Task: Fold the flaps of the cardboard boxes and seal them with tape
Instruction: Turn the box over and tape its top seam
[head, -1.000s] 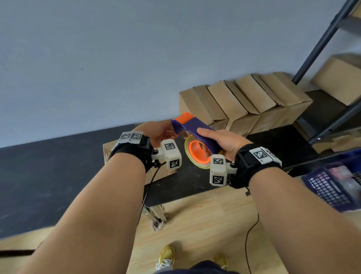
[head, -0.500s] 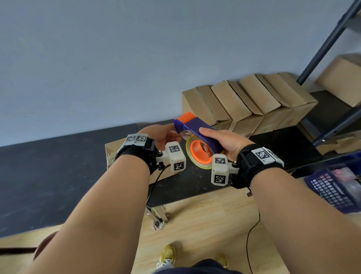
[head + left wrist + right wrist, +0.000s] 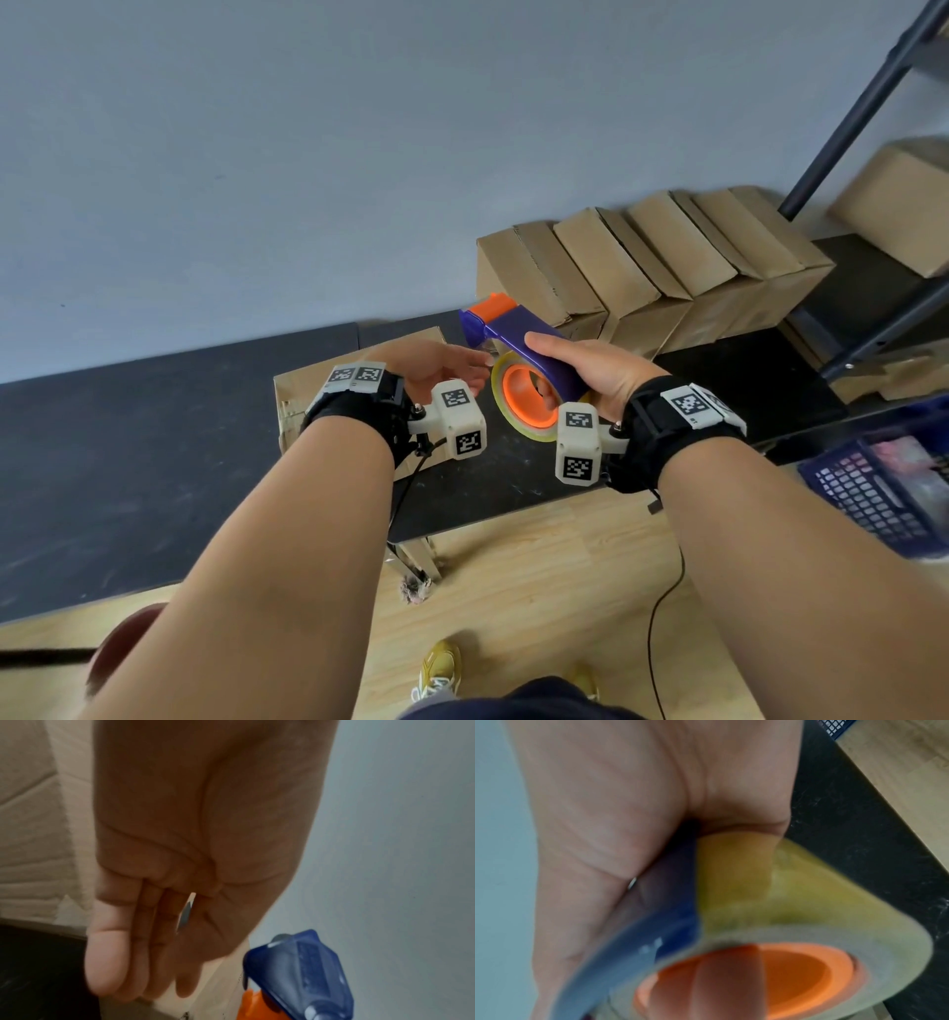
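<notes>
My right hand (image 3: pixel 590 370) grips a purple tape dispenser (image 3: pixel 518 339) with an orange nose, held above the black table (image 3: pixel 513 483). Its yellowish tape roll (image 3: pixel 500 411) sits on an orange core, and one finger (image 3: pixel 718 983) reaches through the core (image 3: pixel 808 973). My left hand (image 3: pixel 436 365) is just left of the roll, fingertips close to its edge. The left wrist view shows its fingers (image 3: pixel 128 953) straight and together, with the dispenser (image 3: pixel 303 973) beside them. A cardboard box (image 3: pixel 303 395) lies on the table under my left wrist, mostly hidden.
A row of closed cardboard boxes (image 3: pixel 642 267) leans against the wall at the back of the table. A dark metal rack (image 3: pixel 873 103) stands at the right with another box (image 3: pixel 898 205) on it. A blue mesh basket (image 3: pixel 883 488) sits at the right edge. Wooden floor lies below.
Both hands and the dispenser have barely shifted. My left fingertips have slid from under the orange nose to beside the roll.
</notes>
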Motion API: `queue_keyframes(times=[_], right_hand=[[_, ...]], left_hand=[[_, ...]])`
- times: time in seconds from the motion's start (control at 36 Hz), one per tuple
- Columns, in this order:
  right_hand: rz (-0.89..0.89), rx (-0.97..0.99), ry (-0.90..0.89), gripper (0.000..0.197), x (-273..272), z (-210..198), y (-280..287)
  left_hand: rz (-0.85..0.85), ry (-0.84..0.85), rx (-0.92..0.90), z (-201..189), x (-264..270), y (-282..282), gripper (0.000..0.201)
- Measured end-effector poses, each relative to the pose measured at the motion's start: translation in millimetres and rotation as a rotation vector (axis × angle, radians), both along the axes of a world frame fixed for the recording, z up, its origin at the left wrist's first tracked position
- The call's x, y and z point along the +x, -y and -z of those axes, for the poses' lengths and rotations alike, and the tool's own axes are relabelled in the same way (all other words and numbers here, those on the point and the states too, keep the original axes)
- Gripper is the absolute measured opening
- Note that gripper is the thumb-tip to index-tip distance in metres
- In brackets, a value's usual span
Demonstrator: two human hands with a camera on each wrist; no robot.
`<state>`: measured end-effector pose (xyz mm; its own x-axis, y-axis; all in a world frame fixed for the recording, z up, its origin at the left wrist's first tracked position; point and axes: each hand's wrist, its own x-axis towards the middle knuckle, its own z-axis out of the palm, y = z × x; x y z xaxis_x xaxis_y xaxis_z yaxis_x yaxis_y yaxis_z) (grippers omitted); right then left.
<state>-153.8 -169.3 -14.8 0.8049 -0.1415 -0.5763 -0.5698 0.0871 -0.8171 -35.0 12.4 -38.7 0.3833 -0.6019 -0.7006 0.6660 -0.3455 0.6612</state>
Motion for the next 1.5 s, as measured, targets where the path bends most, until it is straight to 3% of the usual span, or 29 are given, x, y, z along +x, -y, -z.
queue_keyframes(times=[0.11, 0.22, 0.42, 0.67, 0.81, 1.06, 1.17, 1.28, 1.39, 1.5], right_hand=[[0.002, -0.005, 0.001, 0.048, -1, 1, 0], [0.005, 0.008, 0.0, 0.045, -2, 1, 0], [-0.017, 0.001, 0.0, 0.044, -2, 0, -2], [-0.015, 0.027, 0.001, 0.047, -3, 2, 1], [0.001, 0.048, 0.01, 0.049, -1, 4, -2], [0.03, 0.053, 0.048, 0.045, 1, 8, -8], [0.008, -0.014, 0.004, 0.048, -1, 7, -2], [-0.026, -0.049, 0.002, 0.046, -6, 13, 3], [-0.056, -0.121, 0.01, 0.054, -8, 16, 3], [-0.04, -0.182, 0.017, 0.072, -7, 18, 0]], left_hand=[[-0.048, 0.111, 0.01, 9, -2, 1, 0.041], [-0.122, 0.303, 0.001, 15, -9, 7, 0.024], [-0.184, 0.288, 0.09, 21, -14, 11, 0.007], [-0.261, 0.223, 0.044, 10, -13, 15, 0.025], [-0.25, 0.369, 0.135, 0, 0, 11, 0.012], [-0.184, 0.594, 0.298, -18, 25, 15, 0.031], [-0.375, 0.714, 0.362, -17, 37, 11, 0.024], [-0.458, 0.737, 0.254, -18, 41, 12, 0.024], [-0.458, 0.738, 0.166, -19, 32, 16, 0.02], [-0.364, 0.816, 0.243, -18, 36, 11, 0.016]])
